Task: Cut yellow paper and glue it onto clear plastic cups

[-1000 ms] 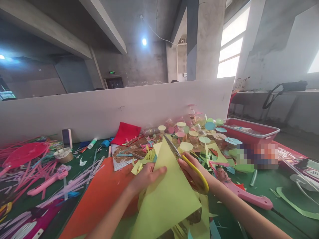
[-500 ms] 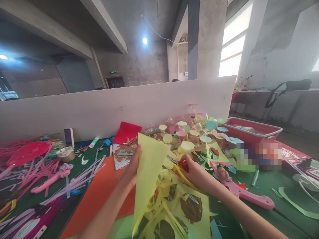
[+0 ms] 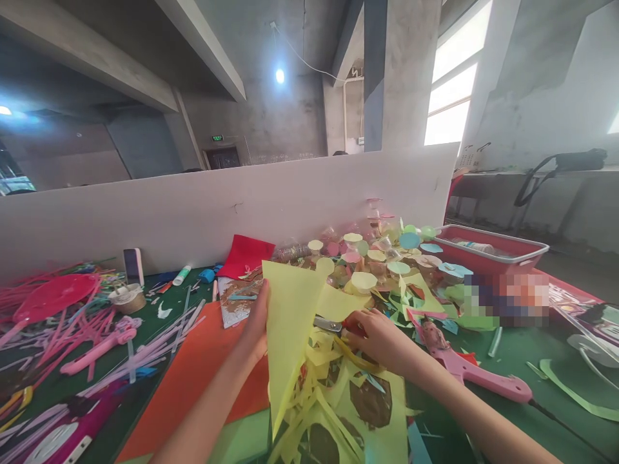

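My left hand [image 3: 258, 322] grips the left edge of a yellow paper sheet [image 3: 290, 316], which stands upright and looks folded. My right hand [image 3: 370, 335] is closed round the yellow handle of a pair of scissors [image 3: 329, 324], their blades pointing left at the sheet. A flap of the sheet [image 3: 341, 303] sticks out to the right above the blades. Below lie yellow paper scraps [image 3: 333, 393] and a yellow sheet with cut-out holes [image 3: 396, 412].
Paper-topped plastic cups [image 3: 363, 281] crowd the back. A pink glue gun [image 3: 476, 376] lies right, near a red basket [image 3: 503, 258]. Orange paper [image 3: 193, 380] is at left, beside pink strips [image 3: 145, 348], a phone [image 3: 133, 266] and a small tub [image 3: 127, 298]. A white board [image 3: 217, 212] rises behind.
The scissors have moved slightly down and left beneath a paper flap that now juts right. The yellow sheet has shifted and its lower end has lifted; my left hand still holds it.
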`<state>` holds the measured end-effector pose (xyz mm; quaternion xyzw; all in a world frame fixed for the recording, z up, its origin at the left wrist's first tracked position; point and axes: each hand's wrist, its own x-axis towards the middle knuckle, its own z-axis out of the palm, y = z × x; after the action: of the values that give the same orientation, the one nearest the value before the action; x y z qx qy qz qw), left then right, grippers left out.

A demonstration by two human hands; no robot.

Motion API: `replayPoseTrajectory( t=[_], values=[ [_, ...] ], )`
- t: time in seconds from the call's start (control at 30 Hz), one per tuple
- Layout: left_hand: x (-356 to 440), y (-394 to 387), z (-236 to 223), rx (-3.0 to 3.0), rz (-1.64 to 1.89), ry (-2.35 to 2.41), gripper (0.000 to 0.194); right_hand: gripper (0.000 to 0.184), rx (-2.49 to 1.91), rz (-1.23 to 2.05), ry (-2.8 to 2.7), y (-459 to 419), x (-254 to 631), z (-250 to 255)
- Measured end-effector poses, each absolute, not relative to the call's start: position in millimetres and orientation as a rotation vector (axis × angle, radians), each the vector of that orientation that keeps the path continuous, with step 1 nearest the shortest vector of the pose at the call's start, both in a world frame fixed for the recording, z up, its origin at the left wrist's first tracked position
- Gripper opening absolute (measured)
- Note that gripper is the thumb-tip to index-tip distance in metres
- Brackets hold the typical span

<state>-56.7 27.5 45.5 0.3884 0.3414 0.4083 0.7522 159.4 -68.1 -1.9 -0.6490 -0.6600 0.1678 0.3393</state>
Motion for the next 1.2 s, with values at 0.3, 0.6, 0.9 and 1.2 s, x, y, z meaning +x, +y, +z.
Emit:
replayPoseTrajectory(
  t=[0.3,0.6,0.9,1.2],
  values=[
    [-48.9,27.5,30.5,1.270,0.980,0.914,0.058,0.054,-1.282,0.996,-1.483,-77.8,158.7,24.7],
    [-41.2,25.5,24.1,1.585,1.183,0.830,0.051,0.044,-1.172,0.927,-1.206,-69.3,157.7,14.7],
    [-39.0,-5.5,18.8,2.168,0.838,0.852,0.098,0.040,-1.221,0.768,-1.081,-66.7,159.0,13.0],
    [-28.8,-20.2,16.9,2.094,0.984,1.017,0.061,0.043,-1.217,0.698,-1.126,-66.1,157.3,15.1]
  ],
)
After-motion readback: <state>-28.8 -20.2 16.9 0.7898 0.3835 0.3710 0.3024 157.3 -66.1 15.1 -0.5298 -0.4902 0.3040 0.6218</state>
